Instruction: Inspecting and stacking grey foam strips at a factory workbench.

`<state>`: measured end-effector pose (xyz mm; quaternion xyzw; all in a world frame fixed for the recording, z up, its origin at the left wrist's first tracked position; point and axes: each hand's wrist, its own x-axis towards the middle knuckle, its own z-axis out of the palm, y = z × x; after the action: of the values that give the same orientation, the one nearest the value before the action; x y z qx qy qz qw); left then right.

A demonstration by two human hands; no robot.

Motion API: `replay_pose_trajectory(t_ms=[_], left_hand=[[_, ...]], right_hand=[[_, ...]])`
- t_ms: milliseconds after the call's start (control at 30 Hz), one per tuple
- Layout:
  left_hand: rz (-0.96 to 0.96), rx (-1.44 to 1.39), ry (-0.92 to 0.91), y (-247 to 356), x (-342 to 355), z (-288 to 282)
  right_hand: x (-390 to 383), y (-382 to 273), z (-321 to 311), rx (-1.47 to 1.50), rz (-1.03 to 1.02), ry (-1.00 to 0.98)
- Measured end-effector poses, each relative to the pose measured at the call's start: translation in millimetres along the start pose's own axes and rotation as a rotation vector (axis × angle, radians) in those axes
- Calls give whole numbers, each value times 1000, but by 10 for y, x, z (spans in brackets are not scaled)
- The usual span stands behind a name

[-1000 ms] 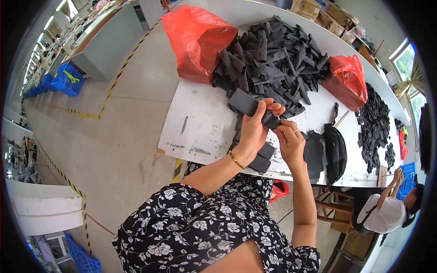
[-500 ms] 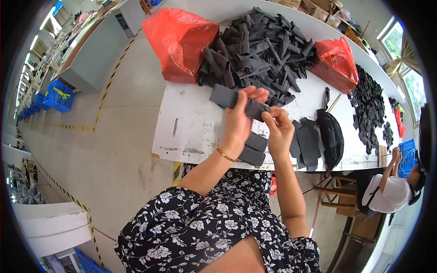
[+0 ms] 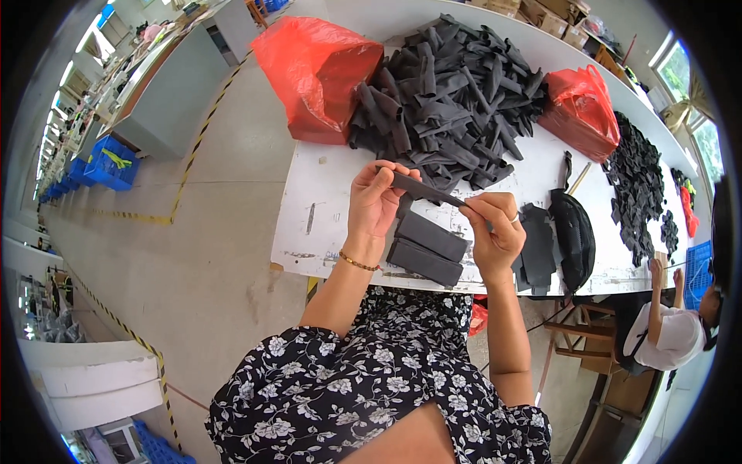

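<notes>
A dark grey fabric strip (image 3: 427, 190) is stretched between my two hands, tilted down to the right and seen nearly edge-on. My left hand (image 3: 373, 199) pinches its left end between thumb and fingers. At the other end, my right hand (image 3: 495, 230) grips the strip's corner with thumb and forefinger. Below it, two flat stacks of similar dark strips (image 3: 425, 261) lie side by side on the white table (image 3: 297, 224). Beyond my hands rises a large heap of loose, partly curled dark fabric pieces (image 3: 456, 100).
Red plastic bags stand left (image 3: 317, 77) and right (image 3: 581, 112) of the heap. Right of my hands lie flat dark pieces (image 3: 537, 247) and a black pouch (image 3: 572, 240). Small black pieces (image 3: 638, 185) form another pile. A co-worker (image 3: 672, 332) sits at the right.
My left hand has shifted left to the strip's end, its fingers now closed on it. The strip has turned from flat to nearly edge-on. My right hand has moved slightly right and down.
</notes>
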<state>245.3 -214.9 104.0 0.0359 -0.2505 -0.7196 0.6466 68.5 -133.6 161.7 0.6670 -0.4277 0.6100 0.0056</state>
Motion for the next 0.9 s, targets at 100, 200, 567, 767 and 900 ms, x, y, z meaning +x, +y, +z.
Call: replay_pose_trajectory(t_ms=[100,200,567,767,900], left_hand=[[-15,-12,-28,65,3,-35],[-24,17,-47,97,-8,-49],[-122,145,153,-82,-205,-18],[-125,741,286,-151,-604,-365],[-166,1102,238,-293,-1010,-557]], right_hand=[[-38,-10,2,-11,-42,-19],[-94,-17,-21,-3,6,-30],[-432,83,-112,413,797,-25],[-934,163,-214,240,1080,-190],[-1297,196,-222,40,1044,-267]])
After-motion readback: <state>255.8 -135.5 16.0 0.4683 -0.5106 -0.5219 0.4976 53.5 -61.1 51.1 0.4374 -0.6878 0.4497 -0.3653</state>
